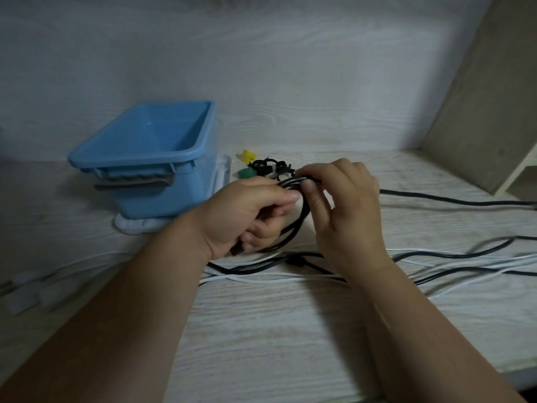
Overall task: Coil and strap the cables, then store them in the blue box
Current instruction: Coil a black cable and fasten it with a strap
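A black cable coil (pixel 293 225) hangs between my hands above the desk. My left hand (pixel 247 213) grips the coil's left side, fingers curled round several loops. My right hand (pixel 345 207) pinches the top of the coil between thumb and fingers. The cable's loose end (pixel 453 200) trails off to the right. The blue box (pixel 151 161) stands open at the left rear and nothing shows inside it. Small black, green and yellow straps (pixel 263 167) lie in a heap just behind my hands.
More black cables (pixel 453 251) and white cables (pixel 270 279) lie tangled across the desk under my wrists. White plugs (pixel 26 292) sit blurred at the left edge. A beige panel (pixel 488 112) stands at the right. The box rests on a white lid (pixel 130 225).
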